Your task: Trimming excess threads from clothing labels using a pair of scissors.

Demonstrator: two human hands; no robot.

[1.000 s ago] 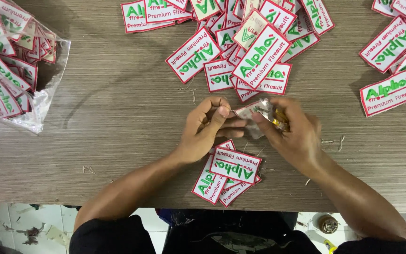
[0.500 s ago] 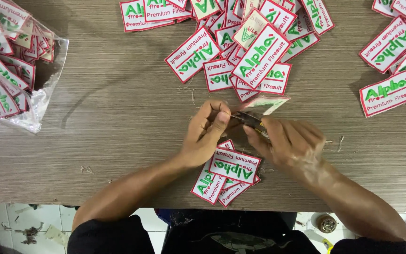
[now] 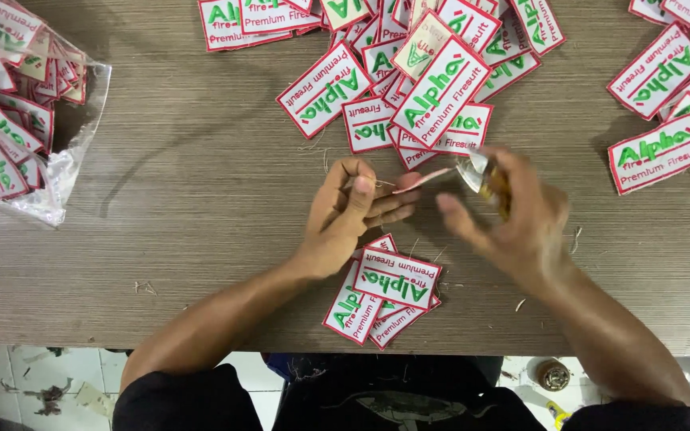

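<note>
Pinched between the thumb and fingertips of the left hand [image 3: 353,211] is a single patch [image 3: 422,179], seen edge-on as a thin pink-white strip pointing right toward the other hand. That hand is closed on the patch; the remaining fingers are loosely curled beneath it. To the right, the right hand [image 3: 513,215] is blurred, its fingers wrapped around a small tool with a shiny metal tip and a yellowish body [image 3: 485,177], whose tip sits just beside the free end of the patch. How tightly the tool is held cannot be told through the blur.

Everything rests on or hovers over a wide wooden table [image 3: 185,199] with a grey-brown grain, filling most of the view. At the far left, a clear plastic bag [image 3: 57,172] lies open, stuffed with more white patches edged in red with green lettering. Along the far edge, centre, a big loose heap of the same patches [image 3: 409,72] spreads out, many overlapping, reaching down close to the two hands. At the far right another group of patches [image 3: 668,104] lies flat, a little apart from the heap. Near the table's near edge, just under the left wrist, sits a small stack of patches [image 3: 389,291], fanned slightly. Scattered bits of thread [image 3: 575,238] lie on the wood around the hands.
</note>
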